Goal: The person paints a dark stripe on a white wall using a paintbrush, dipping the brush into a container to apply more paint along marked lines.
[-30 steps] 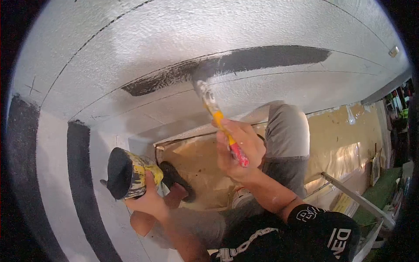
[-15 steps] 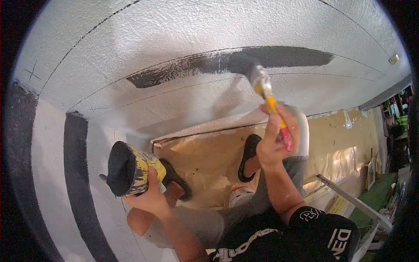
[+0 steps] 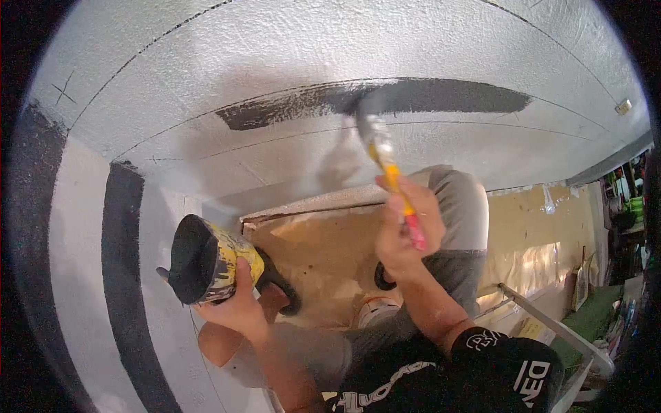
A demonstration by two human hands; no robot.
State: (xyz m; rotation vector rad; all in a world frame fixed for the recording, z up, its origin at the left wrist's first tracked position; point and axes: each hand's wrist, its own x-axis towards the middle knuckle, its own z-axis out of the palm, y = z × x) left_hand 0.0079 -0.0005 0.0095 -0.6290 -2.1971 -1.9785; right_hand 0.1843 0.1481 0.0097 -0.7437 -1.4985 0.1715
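Note:
My right hand point(image 3: 411, 224) is closed around a paintbrush point(image 3: 389, 168) with a yellow and red handle. Its bristles press on the white textured wall point(image 3: 275, 41), at the middle of a dark grey painted band point(image 3: 454, 95). The band's left half looks streaky and its right half more solid. At the lower left, my left hand point(image 3: 237, 310) grips a yellow paint can point(image 3: 231, 265) spattered with dark paint, tilted so its dark mouth faces left. What lies inside the can is too dark to make out.
Dark vertical stripes point(image 3: 124, 261) run down the wall at left. Thin drawn lines curve over the wall. Brown paper point(image 3: 323, 255) covers the floor by my feet. A metal frame point(image 3: 558, 327) stands at lower right, near cluttered items point(image 3: 630, 206).
The brush and my right hand have moved left along the band. More dark paint covers the band's middle. My left hand and the can have hardly moved; the view has shifted slightly.

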